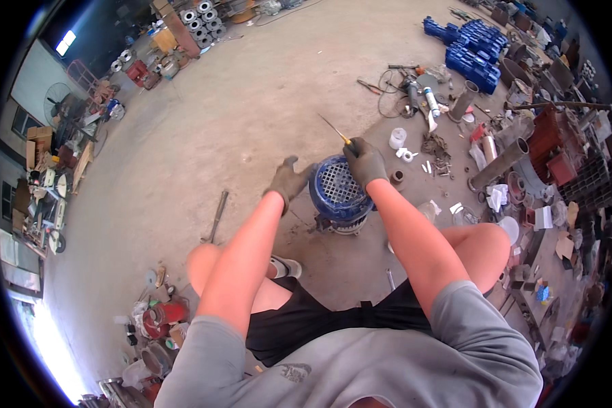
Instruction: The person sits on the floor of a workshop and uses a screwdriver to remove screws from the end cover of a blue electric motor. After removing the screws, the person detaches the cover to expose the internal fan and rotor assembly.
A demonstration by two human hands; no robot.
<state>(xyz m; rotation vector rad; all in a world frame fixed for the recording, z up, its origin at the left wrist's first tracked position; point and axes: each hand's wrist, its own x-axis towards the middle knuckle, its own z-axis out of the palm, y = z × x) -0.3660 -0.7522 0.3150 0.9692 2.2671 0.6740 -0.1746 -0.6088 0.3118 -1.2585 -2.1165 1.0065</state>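
An electric motor point(340, 186) with a blue housing and a grated round fan cover stands on the floor between my legs. My right hand point(367, 163), in a grey-brown work glove, is closed round a screwdriver point(345, 139) over the cover's far right edge. The screwdriver has a yellow and dark handle, and its thin shaft points up and away to the left. On the motor's left side is my left hand point(290, 179), gloved alike, with the thumb spread and the fingers stretched toward the blue rim. Whether those fingertips touch the rim, I cannot tell.
A long-handled tool point(219, 215), perhaps a hammer, lies left of my knee. To the right are a white plastic cup point(398, 138), a metal pipe point(500, 164) and scattered parts. Several blue motors point(472, 54) sit farther back. Beside my left leg is a red machine part point(166, 315).
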